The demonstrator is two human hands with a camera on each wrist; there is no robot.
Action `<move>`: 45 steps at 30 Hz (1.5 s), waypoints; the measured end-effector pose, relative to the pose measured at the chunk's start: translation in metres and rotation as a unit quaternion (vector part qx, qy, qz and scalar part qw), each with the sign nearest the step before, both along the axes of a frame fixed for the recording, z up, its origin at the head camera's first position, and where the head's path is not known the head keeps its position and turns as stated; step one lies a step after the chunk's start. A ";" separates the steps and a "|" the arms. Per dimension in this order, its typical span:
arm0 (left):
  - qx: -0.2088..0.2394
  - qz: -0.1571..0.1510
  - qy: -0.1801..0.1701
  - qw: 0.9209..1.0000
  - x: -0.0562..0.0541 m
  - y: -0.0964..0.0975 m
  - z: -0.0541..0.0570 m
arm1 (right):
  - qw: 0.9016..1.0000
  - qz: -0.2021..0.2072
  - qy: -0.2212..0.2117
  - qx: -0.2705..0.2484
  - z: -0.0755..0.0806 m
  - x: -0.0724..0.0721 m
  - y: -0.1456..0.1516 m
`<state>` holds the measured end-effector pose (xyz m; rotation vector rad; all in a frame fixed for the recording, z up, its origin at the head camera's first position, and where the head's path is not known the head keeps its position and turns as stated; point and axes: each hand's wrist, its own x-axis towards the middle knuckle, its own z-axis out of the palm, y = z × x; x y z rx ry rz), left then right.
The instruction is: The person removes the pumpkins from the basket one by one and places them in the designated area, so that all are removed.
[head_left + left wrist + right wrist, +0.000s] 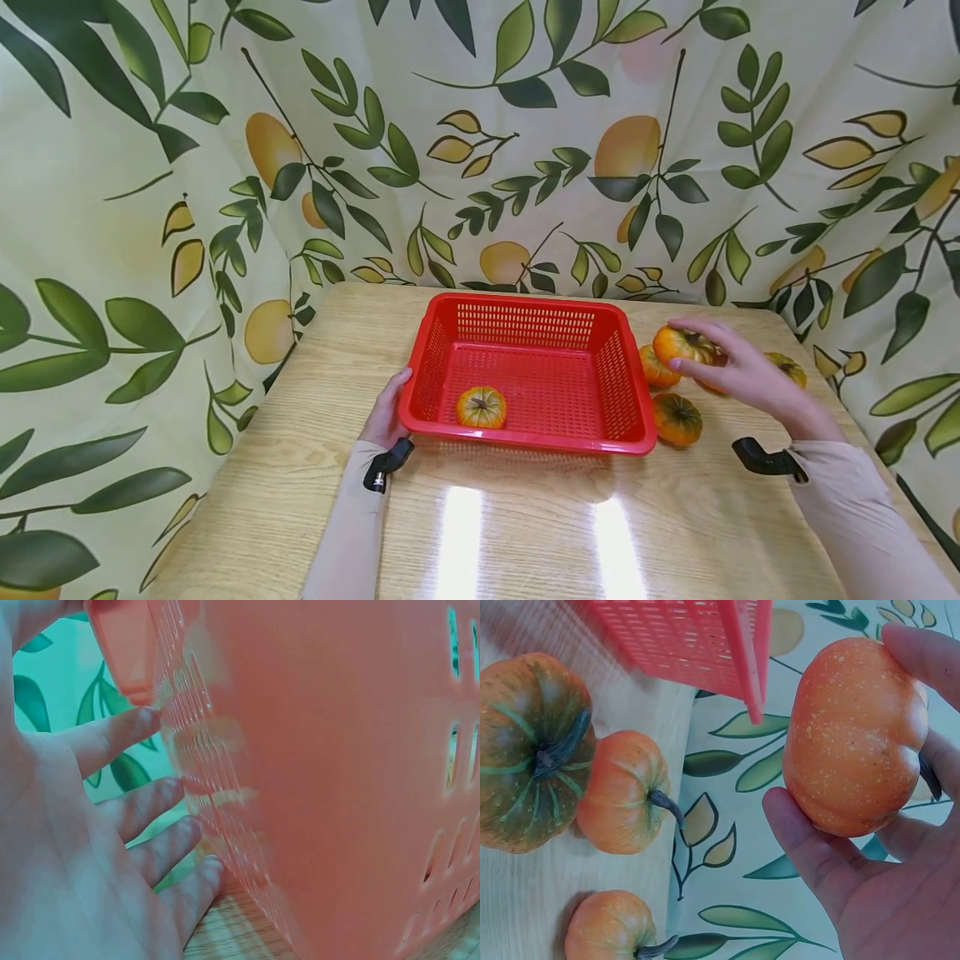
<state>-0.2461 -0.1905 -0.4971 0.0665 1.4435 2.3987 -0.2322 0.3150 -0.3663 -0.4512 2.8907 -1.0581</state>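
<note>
A red plastic basket [525,446] stands on the table with one small orange pumpkin [482,407] inside, near its front left. My left hand [386,412] is at the basket's left side. In the left wrist view its spread, fairly straight fingers [161,847] touch the slotted outer wall, and the thumb is up by the rim. My right hand [738,371] holds another orange pumpkin [855,739] between thumb and fingers, above the table just right of the basket. Beneath and around it lie several more pumpkins, including a green-and-orange one [677,419].
One orange pumpkin [658,367] sits close by the basket's right wall; another [787,369] lies farther right, partly behind my right hand. The wooden table [255,500] meets a leaf-patterned cloth [465,167] at the back and sides.
</note>
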 end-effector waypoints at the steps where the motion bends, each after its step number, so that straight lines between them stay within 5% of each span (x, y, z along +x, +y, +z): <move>1: 0.001 -0.002 0.000 1.000 0.000 0.000 0.001 | 1.000 0.000 -0.003 0.002 0.000 0.000 0.001; 9: -0.006 0.007 -0.007 1.000 0.001 0.001 0.002 | 0.999 -0.015 -0.031 0.002 -0.001 0.000 0.004; 21: -0.005 0.007 0.006 1.000 -0.001 0.002 -0.003 | 1.000 -0.007 -0.011 0.002 -0.006 0.001 0.005; 30: -0.002 0.005 -0.006 1.000 0.000 0.002 0.002 | 0.998 -0.019 -0.050 -0.021 -0.009 0.002 0.009; 45: 0.001 0.000 0.000 1.000 0.002 0.001 0.005 | 1.000 -0.001 -0.007 -0.003 -0.011 0.005 0.010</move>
